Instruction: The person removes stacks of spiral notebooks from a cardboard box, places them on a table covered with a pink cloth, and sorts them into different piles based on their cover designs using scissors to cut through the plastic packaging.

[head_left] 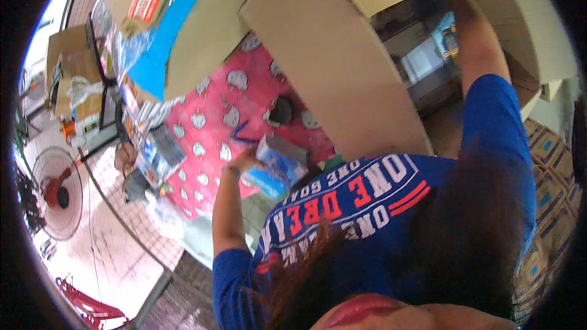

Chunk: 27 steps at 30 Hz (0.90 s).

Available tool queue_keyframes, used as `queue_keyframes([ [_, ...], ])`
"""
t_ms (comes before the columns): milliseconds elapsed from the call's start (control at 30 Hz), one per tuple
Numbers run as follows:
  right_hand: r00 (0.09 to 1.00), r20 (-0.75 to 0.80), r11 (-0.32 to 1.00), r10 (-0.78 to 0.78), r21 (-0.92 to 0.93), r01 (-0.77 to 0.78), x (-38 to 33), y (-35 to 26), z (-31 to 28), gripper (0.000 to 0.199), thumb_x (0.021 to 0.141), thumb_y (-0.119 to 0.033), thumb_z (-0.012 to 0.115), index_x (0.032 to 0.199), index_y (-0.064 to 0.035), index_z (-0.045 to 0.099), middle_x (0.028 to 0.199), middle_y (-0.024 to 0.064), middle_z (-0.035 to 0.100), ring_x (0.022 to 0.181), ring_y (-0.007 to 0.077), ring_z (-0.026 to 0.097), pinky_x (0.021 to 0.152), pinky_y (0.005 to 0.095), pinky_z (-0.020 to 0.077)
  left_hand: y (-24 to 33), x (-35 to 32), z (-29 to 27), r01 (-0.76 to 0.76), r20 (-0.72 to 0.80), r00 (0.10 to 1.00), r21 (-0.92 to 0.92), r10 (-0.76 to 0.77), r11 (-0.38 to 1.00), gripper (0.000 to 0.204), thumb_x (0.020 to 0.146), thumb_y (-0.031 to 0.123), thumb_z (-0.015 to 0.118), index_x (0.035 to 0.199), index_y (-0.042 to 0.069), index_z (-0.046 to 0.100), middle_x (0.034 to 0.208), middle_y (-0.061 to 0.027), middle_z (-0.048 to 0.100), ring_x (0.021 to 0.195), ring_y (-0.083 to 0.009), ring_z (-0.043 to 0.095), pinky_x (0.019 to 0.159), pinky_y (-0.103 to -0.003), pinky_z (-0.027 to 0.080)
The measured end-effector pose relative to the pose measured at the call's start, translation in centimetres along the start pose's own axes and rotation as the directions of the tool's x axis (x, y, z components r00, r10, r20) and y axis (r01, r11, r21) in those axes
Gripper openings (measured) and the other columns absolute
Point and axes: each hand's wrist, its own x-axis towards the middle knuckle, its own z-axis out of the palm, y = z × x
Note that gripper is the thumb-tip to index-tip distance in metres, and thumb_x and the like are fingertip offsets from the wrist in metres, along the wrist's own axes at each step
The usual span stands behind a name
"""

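At the near edge of a table with a pink cartoon-print cover [205, 140], my left hand [246, 160] grips a blue and white carton [272, 170] by its left side. My right arm reaches deep into a large open cardboard box [348, 73] on the right. Shadow and blur hide the fingers of my right hand [455, 6] there. Inside that box, near my right forearm, lies a pale shiny package [422, 60]. Beyond the carton, a dark round object [281, 110] and a blue pen-like item [243, 136] rest on the cover.
Another blue and white carton [160, 156] stands at the table's left side. Cardboard with blue sheeting [162, 49] rises at the far left. A fan [60, 192] stands on the floor to the left, and stacked brown cartons [553, 177] are at the right.
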Motion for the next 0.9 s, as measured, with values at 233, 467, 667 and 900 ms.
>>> queue_keyframes([
  [233,0.999,0.008,0.999,-0.046,-0.026,0.046,1.8,0.3,0.8,0.048,0.079,-0.033,0.069,0.115,-0.0025,0.059,0.109,0.0172,0.063,0.101,0.0310,0.060,0.087,0.0418,0.0491,-5.7,3.0,-0.1,0.106,-0.012,0.994,0.096,-0.106,0.990,0.101,0.052,0.018,0.080,0.144,0.005,0.039,0.133,-0.0166,0.054,0.124,-0.0287,0.050,0.106,-0.038,0.039],
  [467,1.000,-0.024,1.000,0.000,-0.010,0.000,1.5,1.6,0.2,0.048,0.077,-0.034,0.070,0.111,-0.0024,0.061,0.106,0.0176,0.064,0.099,0.0315,0.062,0.086,0.0419,0.0500,-5.4,3.1,-3.5,-0.005,-0.130,0.990,0.298,0.046,0.955,0.111,0.044,0.015,0.076,0.147,0.012,0.035,0.148,-0.0216,0.034,0.141,-0.0362,0.024,0.116,-0.041,0.026],
  [667,0.999,-0.026,0.999,0.032,-0.001,-0.032,0.2,1.2,-0.4,0.047,0.075,-0.034,0.071,0.109,-0.0024,0.062,0.103,0.0180,0.065,0.097,0.0319,0.062,0.084,0.0420,0.0508,-2.9,3.6,-3.5,0.095,-0.148,0.989,0.548,-0.016,0.831,0.109,0.044,0.011,0.075,0.146,0.013,0.036,0.146,-0.0243,0.036,0.141,-0.0408,0.019,0.117,-0.045,0.022],
  [900,0.999,-0.018,0.999,0.048,0.024,-0.048,-0.2,1.6,-0.7,0.046,0.074,-0.035,0.073,0.105,-0.0024,0.064,0.100,0.0184,0.066,0.094,0.0325,0.064,0.082,0.0422,0.0517,-2.9,0.8,0.1,0.105,-0.595,0.793,0.351,0.135,0.931,0.086,0.067,0.000,0.068,0.144,0.008,0.030,0.144,-0.0267,0.028,0.135,-0.0426,0.030,0.111,-0.044,0.032],
])
